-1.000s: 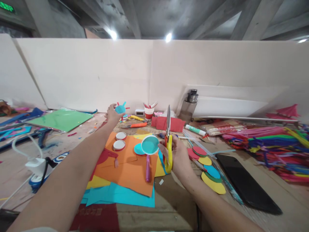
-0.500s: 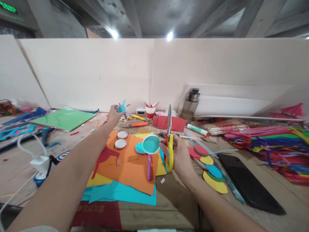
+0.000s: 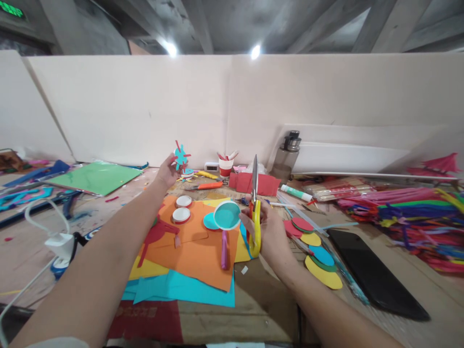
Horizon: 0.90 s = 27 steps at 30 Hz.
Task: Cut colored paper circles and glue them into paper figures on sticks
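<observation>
My left hand (image 3: 167, 170), reaching to the back of the table, pinches a small round paper piece (image 3: 180, 157) in light blue with red and blue strips sticking out around it. Nearer to me, my right hand (image 3: 268, 229) has a pair of scissors (image 3: 254, 179) with yellow and red handles in its grip, blades pointing up. Its thumb also reaches the edge of a white-rimmed round piece (image 3: 227, 215) with a blue inside. A purple strip (image 3: 224, 251) extends down from this round piece. Below lie orange paper (image 3: 195, 263) and two small white-topped round pieces (image 3: 181, 215).
Blue paper sheets (image 3: 203, 290) lie in front. Cut paper ovals (image 3: 322, 278), a black phone-like slab (image 3: 377, 275) and pipe cleaners (image 3: 395, 208) are at right. Behind stand a paper cup (image 3: 226, 166) and a bottle (image 3: 286, 157). An orange cutter (image 3: 209, 185) lies mid-table.
My left hand has turned the round paper piece and raised it slightly, so its strips face differently and a blue-topped piece shows beneath. The right hand and scissors have stayed nearly still.
</observation>
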Each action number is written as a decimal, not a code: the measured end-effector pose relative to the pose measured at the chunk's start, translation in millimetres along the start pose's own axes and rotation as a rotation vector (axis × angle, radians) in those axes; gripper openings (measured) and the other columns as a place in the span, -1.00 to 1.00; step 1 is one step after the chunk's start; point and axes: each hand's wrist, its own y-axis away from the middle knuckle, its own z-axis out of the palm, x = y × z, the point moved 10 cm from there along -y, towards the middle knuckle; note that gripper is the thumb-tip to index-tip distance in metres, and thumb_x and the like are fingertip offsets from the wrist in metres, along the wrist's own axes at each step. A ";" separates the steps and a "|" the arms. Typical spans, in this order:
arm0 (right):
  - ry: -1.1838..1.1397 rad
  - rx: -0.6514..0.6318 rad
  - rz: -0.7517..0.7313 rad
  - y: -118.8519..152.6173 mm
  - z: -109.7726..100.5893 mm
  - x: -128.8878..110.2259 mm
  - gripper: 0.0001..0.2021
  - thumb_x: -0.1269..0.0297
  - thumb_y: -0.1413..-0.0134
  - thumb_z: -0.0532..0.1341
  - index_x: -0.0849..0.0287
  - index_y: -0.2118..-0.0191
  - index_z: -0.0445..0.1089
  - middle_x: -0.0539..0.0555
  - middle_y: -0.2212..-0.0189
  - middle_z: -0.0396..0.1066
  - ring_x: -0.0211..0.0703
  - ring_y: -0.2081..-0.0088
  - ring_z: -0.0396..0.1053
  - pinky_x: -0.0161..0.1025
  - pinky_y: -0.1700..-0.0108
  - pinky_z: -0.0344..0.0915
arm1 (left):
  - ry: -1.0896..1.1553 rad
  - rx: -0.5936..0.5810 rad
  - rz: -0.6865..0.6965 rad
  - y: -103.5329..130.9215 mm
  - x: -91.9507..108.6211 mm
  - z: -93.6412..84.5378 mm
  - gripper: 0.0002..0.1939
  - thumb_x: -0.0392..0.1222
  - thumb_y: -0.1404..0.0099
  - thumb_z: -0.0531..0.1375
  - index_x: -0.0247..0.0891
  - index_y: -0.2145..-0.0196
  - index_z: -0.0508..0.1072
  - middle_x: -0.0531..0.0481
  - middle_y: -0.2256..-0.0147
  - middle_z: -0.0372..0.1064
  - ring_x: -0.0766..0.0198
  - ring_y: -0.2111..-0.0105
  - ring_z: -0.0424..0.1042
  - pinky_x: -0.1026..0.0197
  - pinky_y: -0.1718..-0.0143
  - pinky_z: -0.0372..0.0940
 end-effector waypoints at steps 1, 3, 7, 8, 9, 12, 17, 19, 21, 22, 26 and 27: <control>0.004 -0.007 0.002 0.4 0.5 -0.2 -0.51 0.08 0.19 0.39 0.13 0.10 0.33 0.09 0.34 0.49 -0.05 0.23 0.47 -0.15 0.27 0.42 | 0.018 -0.010 -0.015 0.7 -0.8 0.9 -0.75 -0.04 -0.32 0.09 -0.28 0.27 0.41 -0.13 0.38 0.48 0.25 0.44 0.48 0.32 0.55 0.31; 0.011 -0.017 0.004 1.1 1.3 -0.9 -0.51 0.07 0.17 0.38 0.13 0.09 0.32 0.09 0.33 0.49 -0.05 0.23 0.48 -0.16 0.27 0.42 | 0.037 -0.015 -0.034 2.3 -2.1 1.4 -0.74 -0.02 -0.34 0.07 -0.26 0.30 0.38 -0.14 0.37 0.48 0.24 0.42 0.49 0.32 0.57 0.30; 0.037 -0.009 0.004 1.7 1.0 -2.5 -0.52 0.07 0.14 0.37 0.11 0.08 0.33 0.08 0.34 0.50 -0.06 0.24 0.48 -0.15 0.26 0.42 | 0.018 -0.012 -0.032 3.8 -2.2 1.1 -0.74 0.01 -0.34 0.06 -0.24 0.33 0.34 -0.13 0.35 0.48 0.24 0.41 0.48 0.33 0.57 0.28; 0.035 -0.008 0.007 1.7 0.8 -2.3 -0.53 0.08 0.14 0.37 0.11 0.08 0.33 0.08 0.34 0.50 -0.06 0.24 0.48 -0.14 0.25 0.42 | 0.008 -0.015 -0.029 3.8 -2.0 1.0 -0.73 0.03 -0.33 0.08 -0.24 0.33 0.34 -0.13 0.34 0.48 0.24 0.40 0.47 0.33 0.56 0.28; 0.032 -0.009 0.013 1.8 1.0 -1.7 -0.53 0.08 0.13 0.37 0.11 0.07 0.33 0.08 0.34 0.50 -0.05 0.24 0.48 -0.14 0.25 0.42 | -0.002 -0.019 -0.025 3.5 -1.8 0.7 -0.72 0.04 -0.32 0.09 -0.24 0.33 0.35 -0.14 0.33 0.48 0.24 0.40 0.47 0.32 0.55 0.28; 0.036 -0.017 0.018 2.0 1.3 -0.3 -0.53 0.09 0.11 0.36 0.10 0.05 0.33 0.09 0.33 0.50 -0.05 0.23 0.48 -0.13 0.25 0.42 | -0.018 -0.029 -0.021 2.1 -1.9 -1.4 -0.69 0.10 -0.29 0.12 -0.24 0.31 0.36 -0.14 0.30 0.48 0.24 0.39 0.47 0.30 0.52 0.29; 0.032 -0.014 0.023 1.6 0.6 0.4 -0.52 0.11 0.11 0.37 0.11 0.04 0.33 0.10 0.32 0.49 -0.05 0.23 0.47 -0.14 0.24 0.42 | 0.011 -0.043 -0.024 -1.0 -3.1 -4.5 -0.68 0.09 -0.27 0.14 -0.24 0.25 0.36 -0.13 0.31 0.47 0.25 0.39 0.49 0.31 0.51 0.28; 0.009 -0.003 0.041 1.6 -0.2 1.4 -0.52 0.12 0.13 0.38 0.11 0.05 0.33 0.10 0.32 0.49 -0.05 0.23 0.47 -0.13 0.24 0.42 | 0.025 -0.056 -0.030 -1.8 -3.9 -4.0 -0.70 0.05 -0.29 0.11 -0.26 0.22 0.37 -0.14 0.31 0.47 0.27 0.41 0.49 0.31 0.52 0.27; -0.012 0.011 0.048 1.7 -1.1 1.6 -0.52 0.13 0.15 0.38 0.11 0.06 0.33 0.09 0.32 0.49 -0.05 0.23 0.46 -0.13 0.24 0.42 | 0.026 -0.063 -0.039 -2.0 -4.6 -3.6 -0.71 0.00 -0.30 0.09 -0.29 0.20 0.37 -0.16 0.32 0.47 0.29 0.44 0.48 0.33 0.53 0.26; -0.017 0.012 0.048 1.7 -1.1 1.6 -0.52 0.13 0.15 0.39 0.11 0.06 0.33 0.09 0.32 0.49 -0.05 0.23 0.46 -0.13 0.24 0.42 | 0.023 -0.061 -0.042 -1.9 -4.9 -3.9 -0.71 -0.02 -0.30 0.08 -0.30 0.19 0.37 -0.17 0.32 0.48 0.31 0.45 0.48 0.33 0.54 0.25; -0.021 0.004 0.040 1.4 -0.7 2.6 -0.52 0.12 0.16 0.39 0.12 0.07 0.32 0.10 0.30 0.49 -0.06 0.22 0.46 -0.15 0.24 0.42 | -0.004 -0.038 -0.050 -0.6 -5.5 -6.4 -0.74 -0.07 -0.25 0.12 -0.31 0.19 0.38 -0.16 0.29 0.48 0.34 0.45 0.47 0.34 0.52 0.25; -0.020 0.003 0.038 1.3 -0.9 3.0 -0.51 0.12 0.16 0.39 0.12 0.07 0.32 0.10 0.30 0.49 -0.06 0.22 0.46 -0.15 0.25 0.42 | -0.012 -0.030 -0.049 -0.3 -5.3 -7.4 -0.74 -0.07 -0.24 0.13 -0.30 0.20 0.38 -0.15 0.29 0.47 0.34 0.45 0.47 0.34 0.52 0.26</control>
